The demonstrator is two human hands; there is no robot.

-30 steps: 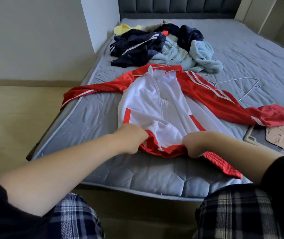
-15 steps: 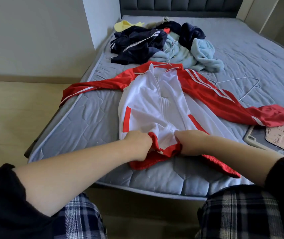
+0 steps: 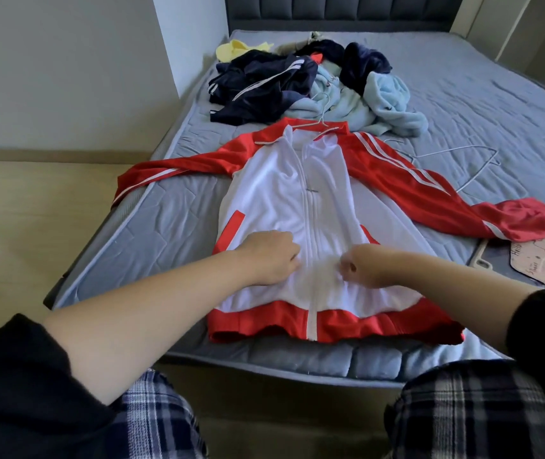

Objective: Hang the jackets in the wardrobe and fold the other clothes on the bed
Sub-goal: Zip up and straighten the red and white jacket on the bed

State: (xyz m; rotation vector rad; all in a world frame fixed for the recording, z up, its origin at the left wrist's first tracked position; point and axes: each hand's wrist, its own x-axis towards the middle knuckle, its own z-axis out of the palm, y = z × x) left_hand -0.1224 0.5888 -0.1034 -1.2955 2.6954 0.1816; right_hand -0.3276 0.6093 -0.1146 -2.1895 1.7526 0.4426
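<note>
Left hand (image 3: 269, 256) and right hand (image 3: 362, 267), fingers curled, pinch the track jacket (image 3: 264, 200) (zip (image 3: 307, 217) runs between them).

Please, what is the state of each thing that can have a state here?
red and white jacket: spread front up on the bed, zipped partway.
left hand: grips the jacket front.
right hand: grips the jacket front.
wire hanger: lies bare on the bed.
navy jacket: crumpled, unhung.
light blue garment: crumpled, unfolded.
</note>
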